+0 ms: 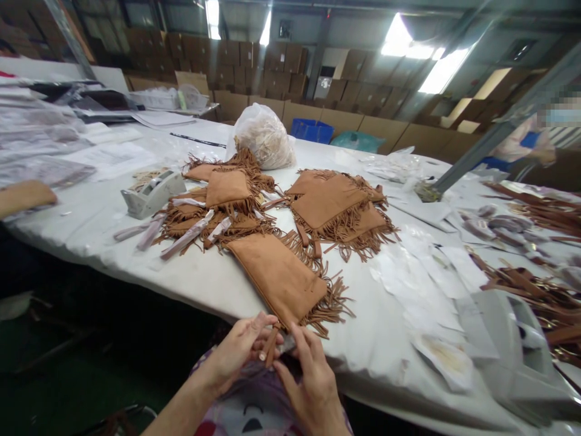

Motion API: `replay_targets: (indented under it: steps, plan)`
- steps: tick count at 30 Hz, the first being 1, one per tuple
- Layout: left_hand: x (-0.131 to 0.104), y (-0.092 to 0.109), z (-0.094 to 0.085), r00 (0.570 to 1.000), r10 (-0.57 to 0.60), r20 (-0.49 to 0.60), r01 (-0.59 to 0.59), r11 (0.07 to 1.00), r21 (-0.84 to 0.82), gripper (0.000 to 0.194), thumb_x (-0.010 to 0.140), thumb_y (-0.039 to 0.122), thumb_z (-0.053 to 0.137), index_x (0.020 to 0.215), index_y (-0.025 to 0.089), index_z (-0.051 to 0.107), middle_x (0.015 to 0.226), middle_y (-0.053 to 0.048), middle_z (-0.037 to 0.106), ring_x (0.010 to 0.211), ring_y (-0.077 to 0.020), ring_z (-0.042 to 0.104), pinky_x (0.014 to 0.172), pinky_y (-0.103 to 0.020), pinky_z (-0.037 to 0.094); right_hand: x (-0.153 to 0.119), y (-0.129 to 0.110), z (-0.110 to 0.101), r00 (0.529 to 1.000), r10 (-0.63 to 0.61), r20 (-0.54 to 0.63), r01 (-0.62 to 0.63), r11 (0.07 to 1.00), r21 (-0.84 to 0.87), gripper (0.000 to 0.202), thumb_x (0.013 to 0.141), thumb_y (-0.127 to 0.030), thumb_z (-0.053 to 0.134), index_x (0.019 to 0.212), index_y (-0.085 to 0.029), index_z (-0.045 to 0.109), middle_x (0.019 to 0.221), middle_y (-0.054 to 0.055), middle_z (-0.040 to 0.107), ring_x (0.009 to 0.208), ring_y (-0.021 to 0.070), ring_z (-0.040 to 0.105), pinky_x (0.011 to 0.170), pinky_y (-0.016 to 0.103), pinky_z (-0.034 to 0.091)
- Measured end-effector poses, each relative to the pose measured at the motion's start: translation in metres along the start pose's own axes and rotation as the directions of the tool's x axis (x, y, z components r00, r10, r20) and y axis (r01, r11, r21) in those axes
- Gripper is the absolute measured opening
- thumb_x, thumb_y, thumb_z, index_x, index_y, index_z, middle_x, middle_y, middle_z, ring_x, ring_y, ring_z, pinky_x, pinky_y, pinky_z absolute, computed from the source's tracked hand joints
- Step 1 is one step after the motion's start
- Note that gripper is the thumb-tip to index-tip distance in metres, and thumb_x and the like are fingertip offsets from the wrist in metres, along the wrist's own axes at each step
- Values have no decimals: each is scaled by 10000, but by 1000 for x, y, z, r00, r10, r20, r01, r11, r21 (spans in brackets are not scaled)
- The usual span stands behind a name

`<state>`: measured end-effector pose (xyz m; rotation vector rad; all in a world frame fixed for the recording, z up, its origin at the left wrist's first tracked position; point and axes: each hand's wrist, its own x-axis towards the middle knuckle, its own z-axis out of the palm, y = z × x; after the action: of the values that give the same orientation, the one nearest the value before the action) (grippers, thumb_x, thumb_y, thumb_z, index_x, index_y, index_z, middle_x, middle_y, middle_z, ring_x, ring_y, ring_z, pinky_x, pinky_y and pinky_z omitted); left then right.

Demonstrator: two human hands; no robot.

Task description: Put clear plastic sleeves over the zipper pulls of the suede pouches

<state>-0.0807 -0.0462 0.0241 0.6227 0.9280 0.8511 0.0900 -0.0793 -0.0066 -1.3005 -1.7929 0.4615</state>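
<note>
A brown suede-like fringed bag point(281, 272) lies at the near table edge, one corner toward me. My left hand point(245, 345) is closed on a short folded brown strap point(271, 346) at that corner. Beside it, my right hand point(313, 372) is curled, thumb close to the strap's lower end and fingers against the bag's corner. A greyish, shiny bit shows between its fingers, too small to name. Beyond lie more fringed bags, one pile point(329, 203) to the right and another point(227, 188) to the left, with wrapped straps point(187, 235) along its front.
A grey tape dispenser point(154, 192) stands left of the bags, another point(517, 348) at the near right. A stuffed plastic sack point(263, 136) sits behind. A metal post point(476, 139) rises at right, near brown straps point(531, 290) and a person's arm point(521, 142). White papers point(422, 284) lie nearby.
</note>
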Motion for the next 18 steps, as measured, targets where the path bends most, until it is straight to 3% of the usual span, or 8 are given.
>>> replay_targets:
  steps: [2,4,6,8,11,13,15,18]
  plan:
    - [-2,3,8,1000,8,18,-9,999,43,591,831,600,512,1127,95,600,904,-114,689,792,-185,635,699,-273,486,8,-2,4,977,-213,25,214,977,-11,447,859,-176,539,1297,-262,531,1220,119,563,1069,243,582,847,353,539]
    - [-2,3,12,999,39,6,-39,983,181,588,850,593,480,1116,87,619,862,-98,689,768,-183,622,677,-263,485,13,-3,4,949,-314,34,314,949,11,421,884,-114,453,1275,-238,547,1178,125,574,1048,207,587,831,303,541]
    - [-1,0,9,994,107,-6,-95,908,408,555,877,570,439,1101,104,640,827,-83,688,726,-187,615,645,-272,492,15,-5,0,953,-298,55,294,953,70,409,893,-76,393,1238,-213,566,1102,118,603,1002,177,599,809,263,534]
    - [4,-5,1,955,294,38,-244,707,664,462,897,512,443,1082,148,658,880,-82,696,793,-210,622,727,-309,505,16,-6,-8,975,-211,69,200,970,135,361,898,-70,378,1147,-197,606,1006,97,635,939,161,611,784,249,523]
    - [21,-11,-11,715,607,348,-537,156,829,328,882,357,543,1161,203,619,1147,-84,652,1094,-253,550,948,-363,439,16,-8,-16,999,-36,7,34,983,178,213,898,-131,451,927,-186,654,838,57,658,796,155,619,711,248,498]
    - [34,-13,-11,556,576,599,-658,-135,741,415,880,265,546,1288,201,509,1225,-86,616,1168,-244,509,978,-364,425,17,-8,-18,995,86,-53,-75,979,187,168,890,-185,504,828,-184,659,776,41,660,730,153,612,665,247,479]
    - [46,-17,-5,470,479,742,-729,-263,632,443,900,191,486,1339,177,428,1164,-93,643,1097,-212,558,974,-366,427,18,-7,-17,975,205,-88,-185,963,197,157,878,-225,543,792,-186,670,751,32,664,693,151,608,636,243,470]
    - [60,-32,8,440,456,774,-752,-284,595,342,924,152,397,1253,159,487,944,-82,679,875,-195,613,888,-382,461,19,4,-27,952,286,-112,-265,949,168,130,849,-257,597,776,-197,686,721,19,669,662,150,612,614,239,476]
